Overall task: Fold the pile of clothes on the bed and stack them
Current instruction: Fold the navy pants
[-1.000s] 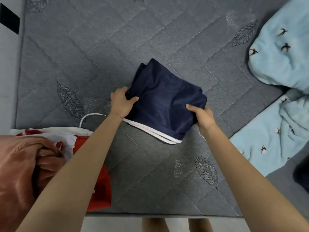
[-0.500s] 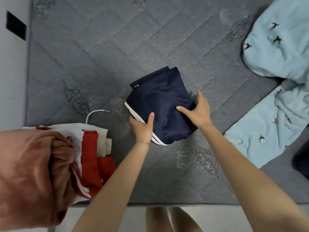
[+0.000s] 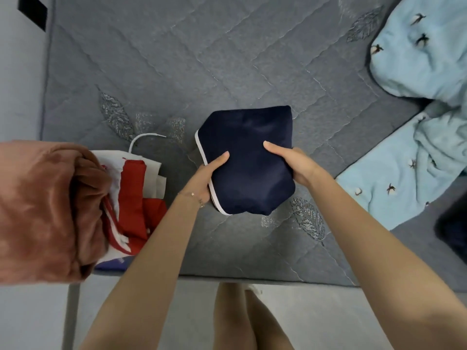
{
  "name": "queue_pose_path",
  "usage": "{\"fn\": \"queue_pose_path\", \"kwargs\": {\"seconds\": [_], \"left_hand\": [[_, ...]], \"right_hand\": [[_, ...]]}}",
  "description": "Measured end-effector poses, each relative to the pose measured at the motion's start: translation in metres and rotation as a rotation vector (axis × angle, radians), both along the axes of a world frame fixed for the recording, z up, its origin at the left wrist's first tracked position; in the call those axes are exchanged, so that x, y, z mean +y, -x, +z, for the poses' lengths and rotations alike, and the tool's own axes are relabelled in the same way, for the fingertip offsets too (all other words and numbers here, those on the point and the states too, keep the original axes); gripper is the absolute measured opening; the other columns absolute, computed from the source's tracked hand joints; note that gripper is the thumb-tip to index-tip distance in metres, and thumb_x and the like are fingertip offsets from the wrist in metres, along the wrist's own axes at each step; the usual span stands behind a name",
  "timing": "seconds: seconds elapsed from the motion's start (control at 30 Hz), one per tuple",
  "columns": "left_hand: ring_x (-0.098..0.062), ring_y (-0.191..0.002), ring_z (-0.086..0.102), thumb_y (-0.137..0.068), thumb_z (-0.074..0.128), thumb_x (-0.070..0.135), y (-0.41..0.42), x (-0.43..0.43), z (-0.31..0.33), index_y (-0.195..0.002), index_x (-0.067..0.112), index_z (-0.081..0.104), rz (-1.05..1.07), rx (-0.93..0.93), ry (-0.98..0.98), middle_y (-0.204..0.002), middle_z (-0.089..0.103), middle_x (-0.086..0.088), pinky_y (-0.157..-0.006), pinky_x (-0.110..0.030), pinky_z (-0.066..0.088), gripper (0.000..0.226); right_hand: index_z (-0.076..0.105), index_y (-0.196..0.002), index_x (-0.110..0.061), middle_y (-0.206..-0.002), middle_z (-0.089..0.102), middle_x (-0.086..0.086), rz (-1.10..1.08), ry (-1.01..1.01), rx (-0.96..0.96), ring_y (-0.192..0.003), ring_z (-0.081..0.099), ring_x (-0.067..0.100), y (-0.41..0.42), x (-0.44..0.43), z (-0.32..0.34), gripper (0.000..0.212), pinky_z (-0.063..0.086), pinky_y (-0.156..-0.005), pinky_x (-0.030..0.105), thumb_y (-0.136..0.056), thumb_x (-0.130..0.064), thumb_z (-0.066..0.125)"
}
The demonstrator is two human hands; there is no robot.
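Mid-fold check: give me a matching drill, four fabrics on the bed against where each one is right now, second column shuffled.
Things:
1. navy shorts
2. rust-brown garment
3. red and white garment
4. pale blue bedding

Places:
A. far right of the mattress
B. bunched at the far left edge of the view
C. gripped by the left hand and right hand
D. just right of the rust-brown garment

Pairs: 1-C, 2-B, 3-D, 4-A

The grey quilted bed [image 3: 227, 59] carries a heap at its near left corner: a rust-brown garment [image 3: 45, 210] over a red and white garment [image 3: 131, 198]. A pale blue blanket [image 3: 404, 178] and matching pillow [image 3: 424, 51] lie on the right.
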State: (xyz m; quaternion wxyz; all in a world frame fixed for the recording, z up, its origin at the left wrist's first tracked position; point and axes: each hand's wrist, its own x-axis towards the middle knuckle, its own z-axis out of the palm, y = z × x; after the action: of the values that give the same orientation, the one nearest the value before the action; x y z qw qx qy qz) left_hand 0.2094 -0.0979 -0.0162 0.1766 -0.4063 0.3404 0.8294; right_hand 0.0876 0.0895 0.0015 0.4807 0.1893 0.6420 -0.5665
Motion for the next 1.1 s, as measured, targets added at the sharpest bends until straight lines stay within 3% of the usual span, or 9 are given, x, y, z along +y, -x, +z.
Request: {"fn": "queue_pose_path", "kwargs": {"seconds": [0.2, 0.53, 0.73, 0.9, 1.0, 1.1], "left_hand": [[-0.023, -0.121, 0.06, -0.096, 0.056, 0.039, -0.037, 0.025, 0.068, -0.134, 0.014, 0.056, -0.012, 0.029, -0.145, -0.131, 0.063, -0.007, -0.105, -0.039, 0.043, 0.046], [-0.025, -0.131, 0.052, -0.091, 0.049, 0.065, -0.108, 0.053, 0.175, -0.142, 0.017, 0.05, -0.002, 0.015, -0.231, -0.141, 0.055, -0.008, -0.115, -0.042, 0.031, 0.07], [-0.022, -0.116, 0.064, -0.082, 0.059, 0.056, -0.136, 0.023, 0.227, -0.127, 0.017, 0.062, 0.073, 0.071, -0.178, -0.127, 0.066, -0.006, -0.099, -0.038, 0.045, 0.059], [-0.025, -0.123, 0.059, -0.09, 0.062, 0.045, -0.148, -0.036, 0.255, -0.134, 0.018, 0.057, 0.081, 0.106, -0.077, -0.131, 0.064, -0.006, -0.108, -0.043, 0.041, 0.052], [-0.023, -0.12, 0.061, -0.091, 0.06, 0.049, -0.158, -0.078, 0.279, -0.131, 0.021, 0.059, 0.03, 0.137, -0.019, -0.126, 0.067, -0.003, -0.102, -0.042, 0.046, 0.049], [-0.02, -0.106, 0.069, -0.09, 0.061, 0.05, -0.171, -0.123, 0.304, -0.129, 0.022, 0.061, -0.05, 0.131, 0.011, -0.119, 0.07, -0.001, -0.085, -0.038, 0.052, 0.048]], "right_hand": [[0.066, -0.118, -0.011, -0.112, 0.073, 0.005, -0.11, 0.077, -0.003, -0.102, 0.07, 0.021, -0.042, 0.013, 0.072, 0.041, 0.055, -0.088, 0.034, -0.083, -0.029, 0.076], [0.062, -0.124, -0.012, -0.114, 0.073, 0.004, -0.041, 0.15, 0.068, -0.106, 0.069, 0.021, -0.106, 0.011, 0.221, 0.045, 0.054, -0.092, 0.035, -0.085, -0.031, 0.074], [0.059, -0.13, -0.016, -0.122, 0.069, 0.003, -0.023, 0.247, 0.011, -0.114, 0.065, 0.021, -0.141, -0.015, 0.269, 0.048, 0.051, -0.096, 0.035, -0.088, -0.039, 0.067], [0.059, -0.129, -0.016, -0.122, 0.069, 0.003, -0.087, 0.295, 0.013, -0.113, 0.066, 0.02, -0.158, -0.061, 0.29, 0.043, 0.049, -0.097, 0.036, -0.093, -0.039, 0.062], [0.06, -0.127, -0.017, -0.121, 0.07, 0.002, -0.124, 0.3, 0.049, -0.112, 0.066, 0.019, -0.169, -0.093, 0.304, 0.043, 0.05, -0.097, 0.036, -0.091, -0.04, 0.063], [0.061, -0.125, -0.018, -0.119, 0.071, 0.0, -0.141, 0.289, 0.091, -0.111, 0.067, 0.018, -0.184, -0.129, 0.314, 0.04, 0.049, -0.096, 0.035, -0.092, -0.039, 0.063]]}}
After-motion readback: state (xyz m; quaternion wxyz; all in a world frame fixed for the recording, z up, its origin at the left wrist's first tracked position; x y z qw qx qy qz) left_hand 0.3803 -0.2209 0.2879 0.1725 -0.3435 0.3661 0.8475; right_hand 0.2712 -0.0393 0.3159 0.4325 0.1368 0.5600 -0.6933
